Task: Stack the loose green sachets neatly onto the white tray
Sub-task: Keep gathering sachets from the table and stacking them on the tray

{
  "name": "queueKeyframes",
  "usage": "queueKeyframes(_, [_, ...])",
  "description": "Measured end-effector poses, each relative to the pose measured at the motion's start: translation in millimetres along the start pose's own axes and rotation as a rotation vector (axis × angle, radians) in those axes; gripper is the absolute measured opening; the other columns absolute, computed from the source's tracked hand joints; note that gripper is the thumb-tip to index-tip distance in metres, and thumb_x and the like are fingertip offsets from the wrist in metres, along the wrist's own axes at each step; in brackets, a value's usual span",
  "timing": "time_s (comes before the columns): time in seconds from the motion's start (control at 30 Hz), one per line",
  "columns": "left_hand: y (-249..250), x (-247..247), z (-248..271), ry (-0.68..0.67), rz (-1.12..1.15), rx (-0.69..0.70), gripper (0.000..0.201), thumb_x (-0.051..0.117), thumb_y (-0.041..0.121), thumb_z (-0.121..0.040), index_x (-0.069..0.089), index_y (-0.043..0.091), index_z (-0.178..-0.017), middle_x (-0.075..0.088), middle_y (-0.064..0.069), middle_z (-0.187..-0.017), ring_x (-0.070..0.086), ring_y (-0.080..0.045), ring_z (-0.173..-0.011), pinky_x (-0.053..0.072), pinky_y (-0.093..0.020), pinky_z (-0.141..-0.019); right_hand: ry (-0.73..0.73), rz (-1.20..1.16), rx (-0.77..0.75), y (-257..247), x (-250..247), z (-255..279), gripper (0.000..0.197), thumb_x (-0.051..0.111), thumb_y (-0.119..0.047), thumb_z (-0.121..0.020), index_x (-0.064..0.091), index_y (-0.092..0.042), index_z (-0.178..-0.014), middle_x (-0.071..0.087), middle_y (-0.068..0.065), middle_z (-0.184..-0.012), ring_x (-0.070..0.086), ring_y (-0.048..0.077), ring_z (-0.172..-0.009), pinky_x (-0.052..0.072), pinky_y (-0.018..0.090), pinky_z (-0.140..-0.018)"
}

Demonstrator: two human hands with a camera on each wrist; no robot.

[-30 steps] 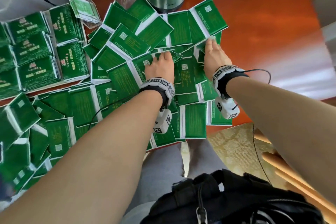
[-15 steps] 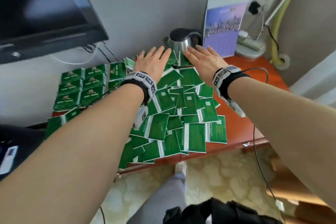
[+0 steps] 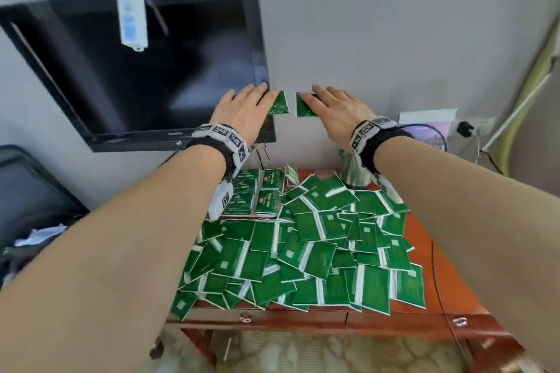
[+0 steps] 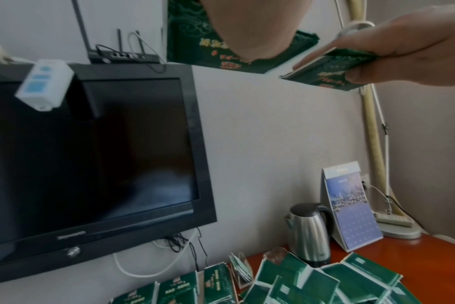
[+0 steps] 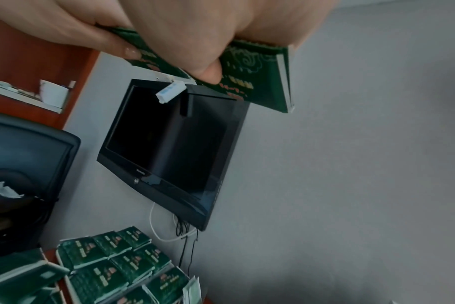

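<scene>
Left hand (image 3: 242, 112) is raised high above the worktop (image 3: 448, 291), pinching one green sachet (image 3: 278, 103) between thumb and fingers; the left wrist view shows the thumb pressed on its printed face. Just beside it, the right hand (image 3: 336, 112) is up at the same height and pinches a thin bundle of sachets (image 5: 257, 82), edges showing at one side. The two lots are close but apart.

Below, the neat stacks (image 3: 257, 197) sit in rows at the worktop's back left corner; the tray under them is hardly visible, so I cannot say how full it is. A loose heap (image 3: 306, 251) covers the worktop from the middle to the front edge, with a kettle (image 4: 309, 232) at the back right.

This looks like the gather step, with most of the work left. Next, I judge, the held sachets need squaring together, then lowering onto a back-left stack, printed faces matching.
</scene>
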State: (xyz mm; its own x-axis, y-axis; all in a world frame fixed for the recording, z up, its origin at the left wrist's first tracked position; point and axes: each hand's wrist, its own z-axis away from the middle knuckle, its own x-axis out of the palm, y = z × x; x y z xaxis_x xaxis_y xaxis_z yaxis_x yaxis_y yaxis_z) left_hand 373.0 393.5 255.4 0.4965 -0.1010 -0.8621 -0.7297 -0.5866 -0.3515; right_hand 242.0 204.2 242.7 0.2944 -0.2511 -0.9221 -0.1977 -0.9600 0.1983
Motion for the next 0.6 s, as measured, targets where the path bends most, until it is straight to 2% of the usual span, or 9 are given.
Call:
queueKeyframes(0.23, [-100,-1,30,0.025,0.003,-0.046,0.084,0.051,-0.004,-0.091,0.010,0.022,-0.160,0.017,-0.005,-0.166,0.021,-0.026,-0.151,0.024,-0.048,-0.119,0.057,0.054,-0.026,-87,-30,-66,0.075,0.043,0.002,-0.090,0.017,-0.019,-0.157,0.026,0.016,-0.159,0.033,0.036,-0.141,0.031,0.050,-0.114])
queueKeyframes(0.47, [-214,24,56,0.022,0.015,0.014,0.082,0.053,-0.001,-0.090,0.014,0.019,-0.159,0.022,-0.007,-0.163,0.024,-0.028,-0.149,0.027,-0.049,-0.117,0.044,0.064,0.063,-190,-40,-116,0.076,0.050,0.001,-0.090,0.019,-0.019,-0.157,0.029,0.013,-0.158,0.036,0.035,-0.139,0.035,0.047,-0.112])
queueKeyframes(0.6, [-257,46,68,-0.003,0.050,0.044,0.084,0.056,-0.002,-0.088,0.015,0.019,-0.159,0.023,-0.007,-0.163,0.025,-0.027,-0.148,0.029,-0.049,-0.116,0.018,0.058,0.119,-235,-42,-138,0.081,0.051,0.005,-0.085,0.021,-0.020,-0.156,0.034,0.013,-0.153,0.039,0.035,-0.136,0.037,0.048,-0.110])
